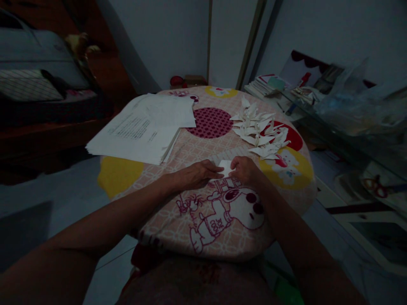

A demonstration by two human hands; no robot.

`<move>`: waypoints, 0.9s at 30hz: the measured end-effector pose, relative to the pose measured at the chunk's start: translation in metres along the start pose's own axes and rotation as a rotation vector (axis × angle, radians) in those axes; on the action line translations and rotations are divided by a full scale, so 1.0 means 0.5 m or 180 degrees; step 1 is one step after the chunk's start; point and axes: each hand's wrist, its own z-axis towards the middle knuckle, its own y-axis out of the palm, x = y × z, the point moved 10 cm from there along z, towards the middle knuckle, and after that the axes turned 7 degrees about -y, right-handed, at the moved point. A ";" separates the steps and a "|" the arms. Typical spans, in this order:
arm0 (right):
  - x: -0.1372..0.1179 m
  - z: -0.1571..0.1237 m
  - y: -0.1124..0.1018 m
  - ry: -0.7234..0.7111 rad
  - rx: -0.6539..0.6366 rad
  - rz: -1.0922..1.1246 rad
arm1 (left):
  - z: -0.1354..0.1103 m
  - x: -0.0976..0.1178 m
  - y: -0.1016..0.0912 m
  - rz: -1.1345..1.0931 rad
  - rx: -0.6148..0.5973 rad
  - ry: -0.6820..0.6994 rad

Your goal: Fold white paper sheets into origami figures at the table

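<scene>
A small folded piece of white paper point(225, 168) is held between my two hands, just above the round table. My left hand point(200, 173) pinches its left side with thumb and fingers. Its right side is gripped by my right hand point(245, 170), fingers curled in. To the right, beyond my right hand, several folded white paper cranes point(259, 131) lie bunched together. A thick stack of white paper sheets point(136, 127), the top ones printed, rests on the table's left side.
A patterned tablecloth point(203, 148) with cartoon figures covers the round table. At the right stands a glass-topped shelf point(330, 127) with books and plastic bags. Wooden furniture point(108, 76) holding bags is at the left. Red and brown items point(187, 80) sit behind the table.
</scene>
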 end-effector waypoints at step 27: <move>0.042 -0.014 -0.006 0.0466 0.0140 0.0734 | 0.107 -0.113 0.007 -0.0510 -0.0019 -0.1449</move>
